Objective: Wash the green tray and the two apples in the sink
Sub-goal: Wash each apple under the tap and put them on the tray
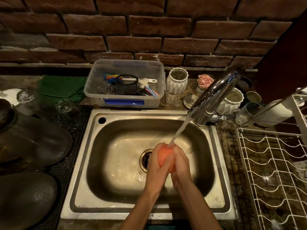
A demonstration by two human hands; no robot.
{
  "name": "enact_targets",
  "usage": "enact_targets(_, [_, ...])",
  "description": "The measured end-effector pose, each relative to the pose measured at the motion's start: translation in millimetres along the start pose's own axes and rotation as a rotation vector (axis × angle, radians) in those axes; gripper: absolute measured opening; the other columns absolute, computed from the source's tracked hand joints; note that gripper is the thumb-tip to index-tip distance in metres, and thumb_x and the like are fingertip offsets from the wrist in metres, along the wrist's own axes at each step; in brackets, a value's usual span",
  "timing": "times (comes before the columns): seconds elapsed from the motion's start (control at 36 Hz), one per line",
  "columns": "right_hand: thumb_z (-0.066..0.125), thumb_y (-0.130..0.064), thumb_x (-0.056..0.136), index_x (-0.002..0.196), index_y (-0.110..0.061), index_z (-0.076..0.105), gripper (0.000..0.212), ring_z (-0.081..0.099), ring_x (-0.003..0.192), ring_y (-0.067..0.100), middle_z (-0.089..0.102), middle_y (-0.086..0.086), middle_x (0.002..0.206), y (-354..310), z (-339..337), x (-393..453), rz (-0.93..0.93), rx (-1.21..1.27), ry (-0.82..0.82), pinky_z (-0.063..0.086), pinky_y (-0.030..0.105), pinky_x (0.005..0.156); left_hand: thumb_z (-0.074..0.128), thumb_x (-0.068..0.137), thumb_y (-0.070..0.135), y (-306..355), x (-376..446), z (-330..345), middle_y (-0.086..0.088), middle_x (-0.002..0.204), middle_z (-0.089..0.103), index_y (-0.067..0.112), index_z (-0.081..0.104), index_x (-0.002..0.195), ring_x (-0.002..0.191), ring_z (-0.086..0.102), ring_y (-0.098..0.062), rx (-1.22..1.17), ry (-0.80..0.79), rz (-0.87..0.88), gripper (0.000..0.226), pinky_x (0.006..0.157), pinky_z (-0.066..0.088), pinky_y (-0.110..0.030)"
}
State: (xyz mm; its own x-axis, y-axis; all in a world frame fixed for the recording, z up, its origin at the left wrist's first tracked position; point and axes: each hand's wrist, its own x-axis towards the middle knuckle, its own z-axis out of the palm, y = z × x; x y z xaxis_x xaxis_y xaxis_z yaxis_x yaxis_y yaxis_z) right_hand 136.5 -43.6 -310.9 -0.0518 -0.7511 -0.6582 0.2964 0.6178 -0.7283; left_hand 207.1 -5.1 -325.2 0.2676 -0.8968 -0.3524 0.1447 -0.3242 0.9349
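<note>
One apple (166,156), orange-red and blurred, sits clasped between both hands above the middle of the sink (106,165), just right of the drain (146,159); the stream from the faucet (214,95) lands on its top; the left hand (155,165) cups its left side and the right hand (180,165) wraps its right side, palms pressed in around the fruit so that only a strip shows between them; the step in hand looks to be rinsing and rubbing an apple, though whether it is the first or second I cannot tell, since neither the other apple nor the green tray is plainly in view; the next move likely calls for turning the fruit under the water, then a firm grip to lift the wet, slippery apple out, perhaps toward the white wire rack (272,163) at the right.
</note>
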Motion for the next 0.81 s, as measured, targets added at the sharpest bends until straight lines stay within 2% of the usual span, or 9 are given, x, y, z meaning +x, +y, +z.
enact_targets(0.11, [0.061, -0.044, 0.095, 0.110, -0.034, 0.070, 0.020, 0.071, 0.104, 0.020, 0.073, 0.004, 0.114, -0.2, -3.6, -2.3, -0.089, -0.097, -0.149, 0.060, 0.030, 0.077, 0.057, 0.091, 0.052, 6.4, 4.0, 5.7, 0.035, 0.107, 0.060, 0.058, 0.054, 0.114, 0.103, 0.060, 0.009, -0.094, 0.133, 0.006, 0.024, 0.078, 0.057, -0.022])
enact_targets(0.19, [0.071, -0.056, 0.081, 0.130, -0.040, 0.060, 0.053, 0.067, 0.116, 0.017, 0.067, -0.003, 0.128, 8.0, -9.7, -2.3, -0.150, -0.105, -0.293, 0.057, 0.029, 0.087, 0.047, 0.100, 0.047, 10.9, 10.8, 4.8, 0.017, 0.111, 0.065, 0.050, 0.058, 0.114, 0.104, 0.066, -0.009, -0.194, 0.225, -0.068, 0.018, 0.085, 0.060, -0.035])
enact_targets(0.25, [0.070, -0.056, 0.078, 0.136, -0.049, 0.053, 0.061, 0.060, 0.126, 0.014, 0.059, -0.009, 0.139, 14.2, -18.2, 0.3, -0.187, -0.146, -0.344, 0.054, 0.030, 0.096, 0.041, 0.101, 0.049, 14.0, 14.9, 2.1, 0.009, 0.113, 0.065, 0.049, 0.061, 0.110, 0.105, 0.066, -0.015, -0.163, 0.230, -0.106, 0.021, 0.088, 0.060, -0.043])
enact_targets(0.33, [0.066, -0.053, 0.084, 0.131, -0.065, 0.045, 0.053, 0.056, 0.127, 0.004, 0.051, -0.021, 0.142, 16.1, -34.9, 2.4, -0.264, -0.324, -0.400, 0.055, 0.023, 0.093, 0.039, 0.098, 0.051, 17.7, 22.8, -3.7, 0.001, 0.110, 0.069, 0.046, 0.067, 0.099, 0.100, 0.068, -0.023, -0.135, 0.208, -0.207, 0.028, 0.083, 0.061, -0.051])
enact_targets(0.39, [0.063, -0.051, 0.088, 0.132, -0.061, 0.047, 0.048, 0.057, 0.125, 0.006, 0.052, -0.021, 0.139, 16.7, -42.3, 4.8, -0.298, -0.413, -0.417, 0.058, 0.028, 0.092, 0.041, 0.096, 0.052, 18.8, 23.9, -5.6, -0.005, 0.110, 0.070, 0.043, 0.068, 0.097, 0.097, 0.069, -0.028, -0.132, 0.139, -0.276, 0.029, 0.074, 0.063, -0.051])
enact_targets(0.5, [0.057, -0.045, 0.096, 0.125, -0.044, 0.060, 0.029, 0.065, 0.109, 0.010, 0.064, -0.017, 0.123, 22.1, -32.3, 4.2, -0.402, -0.403, -0.154, 0.062, 0.035, 0.082, 0.049, 0.089, 0.062, 15.2, 13.4, 2.2, -0.003, 0.112, 0.066, 0.044, 0.067, 0.096, 0.098, 0.067, -0.027, -0.222, 0.023, -0.362, 0.026, 0.062, 0.061, -0.040])
enact_targets(0.64, [0.048, -0.040, 0.103, 0.104, -0.038, 0.071, 0.023, 0.070, 0.093, 0.015, 0.073, -0.009, 0.100, 19.1, -12.0, 6.1, -0.331, -0.212, 0.123, 0.060, 0.032, 0.073, 0.052, 0.076, 0.080, 5.8, 9.6, 8.1, 0.011, 0.102, 0.070, 0.045, 0.054, 0.120, 0.092, 0.072, -0.008, -0.104, -0.030, -0.155, 0.056, 0.072, 0.062, -0.028])
enact_targets(0.72, [0.044, -0.044, 0.103, 0.102, -0.032, 0.073, 0.032, 0.071, 0.094, 0.022, 0.076, 0.000, 0.099, 17.4, -8.5, 9.2, -0.168, -0.115, 0.184, 0.059, 0.037, 0.082, 0.056, 0.087, 0.059, -1.5, 9.7, 2.0, 0.014, 0.115, 0.065, 0.047, 0.048, 0.125, 0.104, 0.067, -0.004, -0.012, -0.057, -0.090, 0.041, 0.076, 0.058, -0.020])
enact_targets(0.81, [0.042, -0.048, 0.103, 0.109, -0.029, 0.072, 0.036, 0.067, 0.102, 0.029, 0.072, 0.007, 0.110, 18.9, -7.4, 9.8, -0.053, -0.085, 0.166, 0.056, 0.049, 0.095, 0.059, 0.083, 0.057, -9.3, 7.6, -1.1, 0.033, 0.115, 0.055, 0.061, 0.041, 0.121, 0.108, 0.057, 0.007, 0.097, -0.074, -0.057, 0.042, 0.081, 0.054, -0.015])
